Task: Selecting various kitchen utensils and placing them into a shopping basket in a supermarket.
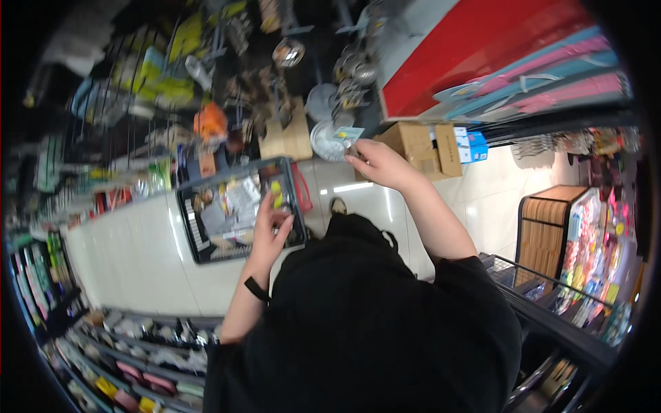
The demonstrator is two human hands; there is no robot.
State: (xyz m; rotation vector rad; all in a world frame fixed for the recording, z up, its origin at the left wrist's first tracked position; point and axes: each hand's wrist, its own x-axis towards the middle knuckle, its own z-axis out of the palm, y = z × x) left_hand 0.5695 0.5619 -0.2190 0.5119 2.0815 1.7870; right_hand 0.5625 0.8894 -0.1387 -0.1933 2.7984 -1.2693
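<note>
My right hand (379, 162) reaches forward to the display wall, its thumb and fingers pinched on a small metal utensil (352, 149). A pale card label (347, 133) shows just beyond my fingertips. Round, silvery mesh strainers (325, 140) hang right beside it; blur hides where the utensil ends and they begin. My left hand (269, 227) hovers with fingers apart and nothing in them, over the right part of a dark plastic crate (187, 214). Inside the crate lie packaged goods (242, 193), some grey and white, and a yellow-green item (277, 193).
Hooks ahead carry ladles (288, 52), wooden cutting boards (286, 131) and an orange item (210, 121). An open cardboard box (421, 149) stands right of my right hand. Stocked shelves (150, 356) lie behind left, a black rack (547, 310) behind right. Pale tiles (129, 258) cover the floor.
</note>
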